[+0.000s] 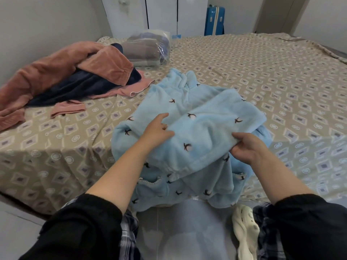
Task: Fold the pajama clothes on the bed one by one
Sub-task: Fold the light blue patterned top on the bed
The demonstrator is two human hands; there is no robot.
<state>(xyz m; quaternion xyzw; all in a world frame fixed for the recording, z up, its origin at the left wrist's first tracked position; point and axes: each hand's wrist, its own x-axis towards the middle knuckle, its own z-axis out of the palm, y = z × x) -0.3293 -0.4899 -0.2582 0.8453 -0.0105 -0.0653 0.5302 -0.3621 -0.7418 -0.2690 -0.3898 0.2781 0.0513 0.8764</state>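
At the bed's near edge, my right hand pinches a folded layer of the light-blue fleece pajama garment, thumb on top, fingers underneath. My left hand rests on the same fold, index finger extended; I cannot tell whether it grips or only presses. The garment hangs partly over the edge. A rust-pink and navy clothes pile lies well to the left.

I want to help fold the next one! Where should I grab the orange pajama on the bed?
Probably the wide end of the orange pajama, lying on top of the dark blue clothes. It sits raised and uncovered, facing the middle of the bed, so reach from there and pinch its edge.
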